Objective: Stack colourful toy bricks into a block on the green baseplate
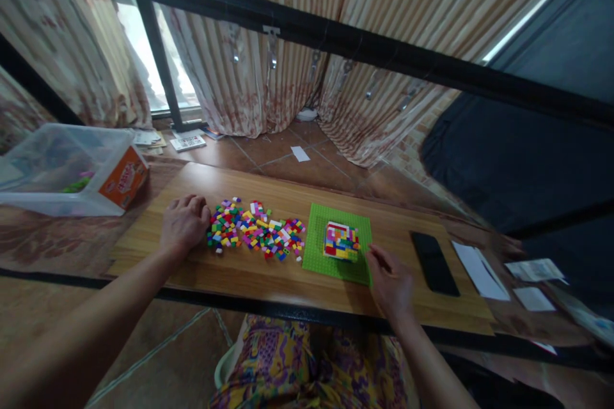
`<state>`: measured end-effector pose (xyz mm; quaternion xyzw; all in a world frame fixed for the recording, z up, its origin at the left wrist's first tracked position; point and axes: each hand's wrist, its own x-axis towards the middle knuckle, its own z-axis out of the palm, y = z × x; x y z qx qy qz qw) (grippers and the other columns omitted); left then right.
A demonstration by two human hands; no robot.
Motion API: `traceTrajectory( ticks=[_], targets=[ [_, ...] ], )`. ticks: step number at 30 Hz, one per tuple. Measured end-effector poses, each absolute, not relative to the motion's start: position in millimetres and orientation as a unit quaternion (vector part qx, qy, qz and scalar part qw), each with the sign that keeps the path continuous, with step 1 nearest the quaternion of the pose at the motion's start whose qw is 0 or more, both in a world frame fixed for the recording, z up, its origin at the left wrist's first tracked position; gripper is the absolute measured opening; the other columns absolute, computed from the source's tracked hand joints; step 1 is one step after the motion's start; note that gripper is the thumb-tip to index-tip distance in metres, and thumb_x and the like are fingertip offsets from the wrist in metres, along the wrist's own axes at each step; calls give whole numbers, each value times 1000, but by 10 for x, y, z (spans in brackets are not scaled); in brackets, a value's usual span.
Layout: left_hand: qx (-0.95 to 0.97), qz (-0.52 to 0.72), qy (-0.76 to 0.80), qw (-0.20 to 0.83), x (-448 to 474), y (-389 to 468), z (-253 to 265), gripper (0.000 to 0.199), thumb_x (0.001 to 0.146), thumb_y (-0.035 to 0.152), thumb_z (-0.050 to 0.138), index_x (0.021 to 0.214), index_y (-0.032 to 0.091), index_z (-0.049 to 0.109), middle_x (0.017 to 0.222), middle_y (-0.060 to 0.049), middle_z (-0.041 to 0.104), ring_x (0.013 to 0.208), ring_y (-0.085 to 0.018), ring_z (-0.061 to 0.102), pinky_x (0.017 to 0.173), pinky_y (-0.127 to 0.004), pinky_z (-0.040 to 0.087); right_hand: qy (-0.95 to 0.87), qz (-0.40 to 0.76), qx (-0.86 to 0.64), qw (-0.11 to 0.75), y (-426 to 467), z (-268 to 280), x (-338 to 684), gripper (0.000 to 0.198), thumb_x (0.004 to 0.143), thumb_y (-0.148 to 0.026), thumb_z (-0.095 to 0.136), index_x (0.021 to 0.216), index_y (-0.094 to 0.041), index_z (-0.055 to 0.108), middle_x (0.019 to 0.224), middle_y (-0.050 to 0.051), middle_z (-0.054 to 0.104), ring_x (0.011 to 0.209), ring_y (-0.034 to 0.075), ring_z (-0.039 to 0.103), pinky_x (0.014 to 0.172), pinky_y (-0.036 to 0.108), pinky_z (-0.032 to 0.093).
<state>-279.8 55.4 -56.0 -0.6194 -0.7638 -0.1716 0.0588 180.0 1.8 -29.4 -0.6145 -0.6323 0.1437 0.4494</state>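
Basically, main risk is stray bricks. Loose bricks lie scattered mid-table, with the left hand palm-down at their left end; a careless sweep could push some off the near edge. Left fingers are bent and bunched, can't tell if anything is under them.

Right hand is by the right edge of the green board, thumb and fingertips drawn close together; a brick between them can't be made out, nor whether the hand touches the board. If it knocks that edge, the board could turn or slide, as nothing visible pins it down.

Brick block sits on the board, right of the loose pile. Pressing hard off-centre might pop pieces loose or seat one crooked. Pile's right end comes right up to the board's left edge, so a few bricks could get caught underneath and tilt it. Phone lies right of the right hand, might get bumped if the elbow swings wide.
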Motion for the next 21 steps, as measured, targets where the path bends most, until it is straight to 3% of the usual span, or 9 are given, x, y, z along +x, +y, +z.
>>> traceTrajectory(
  ticks=[4,12,21],
  targets=[
    [-613,-177,-767,61,-2786,552,-569,39,93,35,37,110,16,67,122,-15,67,120,-30,56,104,-42,40,-657,164,-587,443,-202,-267,1518,23,92,-39,58,93,-23,75,94,9,75,88,24,70,80,39,57],
    [-614,-166,-768,75,-2758,537,-547,34,93,32,40,107,17,67,119,-14,67,114,-28,58,101,-41,41,-728,263,-509,377,-321,-318,849,23,96,-33,52,97,-26,75,94,6,74,88,22,70,80,35,56],
    [-610,-183,-769,61,-2747,531,-536,31,91,31,43,105,17,67,117,-14,67,112,-30,58,102,-43,41,-779,211,-492,326,-47,-398,464,23,95,-23,51,96,-25,74,99,8,72,92,22,67,84,35,52]
  ],
)
